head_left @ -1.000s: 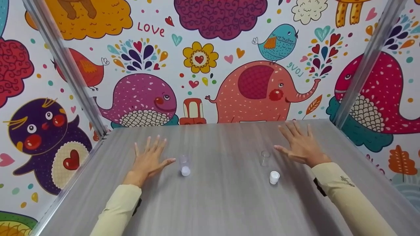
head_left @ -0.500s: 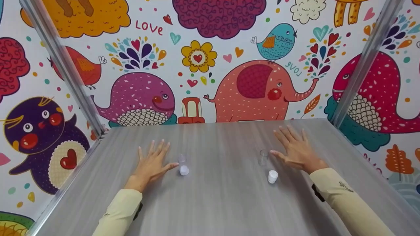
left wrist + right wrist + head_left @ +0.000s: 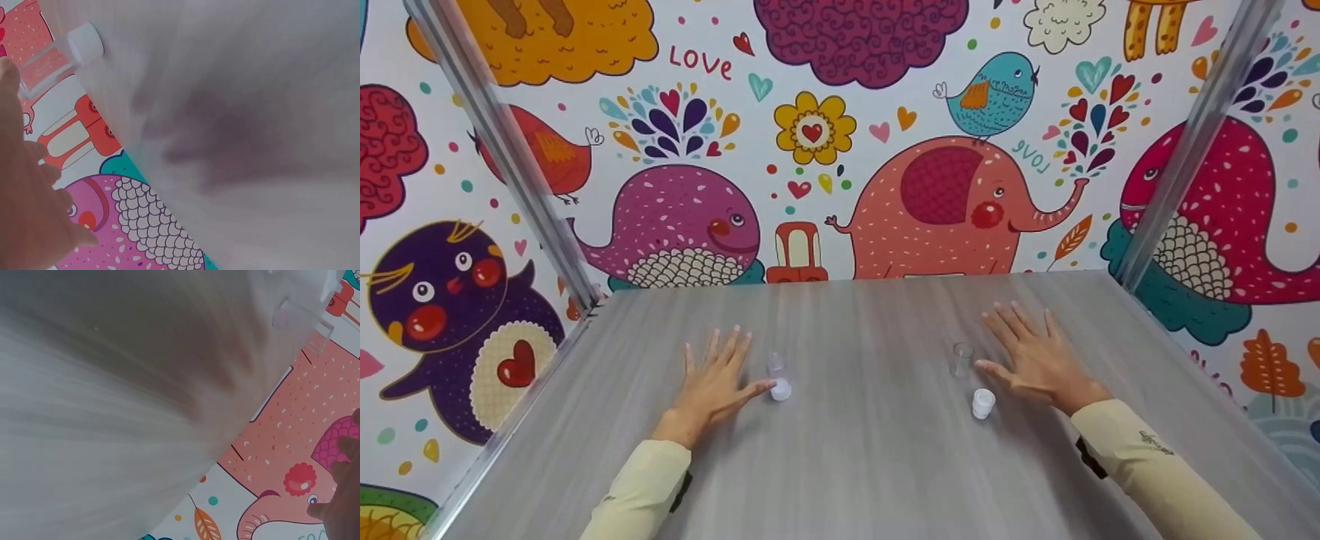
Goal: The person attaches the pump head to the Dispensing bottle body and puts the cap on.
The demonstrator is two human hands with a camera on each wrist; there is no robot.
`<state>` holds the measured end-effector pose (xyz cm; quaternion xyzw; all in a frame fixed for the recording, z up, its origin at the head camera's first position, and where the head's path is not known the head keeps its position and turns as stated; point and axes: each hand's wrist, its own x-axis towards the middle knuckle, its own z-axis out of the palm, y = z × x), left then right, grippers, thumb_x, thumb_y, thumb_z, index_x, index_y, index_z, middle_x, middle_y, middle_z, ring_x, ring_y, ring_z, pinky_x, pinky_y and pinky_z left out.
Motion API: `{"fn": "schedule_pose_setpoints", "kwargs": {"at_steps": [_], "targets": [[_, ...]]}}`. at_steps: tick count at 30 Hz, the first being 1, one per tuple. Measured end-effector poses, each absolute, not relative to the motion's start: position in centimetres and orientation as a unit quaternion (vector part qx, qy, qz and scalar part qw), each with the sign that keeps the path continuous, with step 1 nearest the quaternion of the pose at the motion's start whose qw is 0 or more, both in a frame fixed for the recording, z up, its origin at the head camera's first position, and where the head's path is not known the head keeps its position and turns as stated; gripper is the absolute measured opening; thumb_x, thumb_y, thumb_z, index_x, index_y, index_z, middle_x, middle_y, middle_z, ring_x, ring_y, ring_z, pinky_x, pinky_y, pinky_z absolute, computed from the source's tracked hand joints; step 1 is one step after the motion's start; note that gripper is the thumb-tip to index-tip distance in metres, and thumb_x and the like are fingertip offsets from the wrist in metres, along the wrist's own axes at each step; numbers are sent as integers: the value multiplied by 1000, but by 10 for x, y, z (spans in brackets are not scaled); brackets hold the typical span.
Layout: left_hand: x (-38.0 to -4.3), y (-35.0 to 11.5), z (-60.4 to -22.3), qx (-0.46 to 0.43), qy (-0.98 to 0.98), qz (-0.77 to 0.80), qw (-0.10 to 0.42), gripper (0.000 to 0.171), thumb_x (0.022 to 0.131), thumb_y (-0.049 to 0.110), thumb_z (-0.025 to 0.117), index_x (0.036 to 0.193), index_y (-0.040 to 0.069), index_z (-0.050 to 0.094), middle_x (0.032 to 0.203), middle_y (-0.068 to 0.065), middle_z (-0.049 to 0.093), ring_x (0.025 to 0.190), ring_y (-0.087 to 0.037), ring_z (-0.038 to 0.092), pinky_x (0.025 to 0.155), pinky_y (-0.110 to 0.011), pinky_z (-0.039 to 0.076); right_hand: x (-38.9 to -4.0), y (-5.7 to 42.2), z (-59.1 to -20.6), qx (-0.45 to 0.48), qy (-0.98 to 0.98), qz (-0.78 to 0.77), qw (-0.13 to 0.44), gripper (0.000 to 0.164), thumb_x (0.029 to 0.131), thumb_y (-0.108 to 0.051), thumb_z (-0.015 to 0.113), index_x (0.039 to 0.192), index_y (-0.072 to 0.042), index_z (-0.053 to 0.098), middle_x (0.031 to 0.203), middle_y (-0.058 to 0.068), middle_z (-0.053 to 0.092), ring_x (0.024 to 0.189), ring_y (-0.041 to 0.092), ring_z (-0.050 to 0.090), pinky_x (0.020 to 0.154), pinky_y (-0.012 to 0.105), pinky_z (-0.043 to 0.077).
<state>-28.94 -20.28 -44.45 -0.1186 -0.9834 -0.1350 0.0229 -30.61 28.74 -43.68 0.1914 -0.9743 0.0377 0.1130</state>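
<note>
My left hand (image 3: 711, 386), palm down with fingers spread, hovers left of a small clear bottle (image 3: 776, 365) with a white cap (image 3: 781, 389) at its near end. The thumb tip overlaps the bottle near the cap in the head view; in the left wrist view the bottle (image 3: 48, 67) and cap (image 3: 85, 44) stand beyond the thumb. On the other side, my right hand (image 3: 1041, 364) is also spread and holds nothing. Its thumb points at a clear open container (image 3: 962, 360). Nearer to me sits a separate white cap-like piece (image 3: 982, 403), apart from that container.
The grey wood-grain table (image 3: 870, 450) carries these small items. Behind it stands a wall with cartoon animals (image 3: 840, 210). Metal posts (image 3: 521, 172) rise at the table's far corners.
Both hands come lower and nearer to me in the head view. The left one shifts right, bringing its thumb to the bottle. The small items stay where they are on the table.
</note>
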Motion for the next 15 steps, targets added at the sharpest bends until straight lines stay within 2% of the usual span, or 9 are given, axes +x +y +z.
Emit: {"fn": "schedule_pose_setpoints", "kwargs": {"at_steps": [11,15], "targets": [[-285,-195,-451,-99,-981,-168,10,96,92,66,53,159,8,18,168,-18,11,154,-45,1,115,-71,-11,-296,285,-446,211,-968,70,119,85,89,-60,58,157,-17,32,165,14,28,152,43,22,117,71,3],[-283,-191,-455,-98,-979,-177,8,97,91,68,52,159,7,18,168,-19,10,154,-45,2,116,-72,-7,-292,283,-448,225,-964,73,122,83,89,-59,58,156,-16,34,163,15,31,151,42,25,117,71,7]]}}
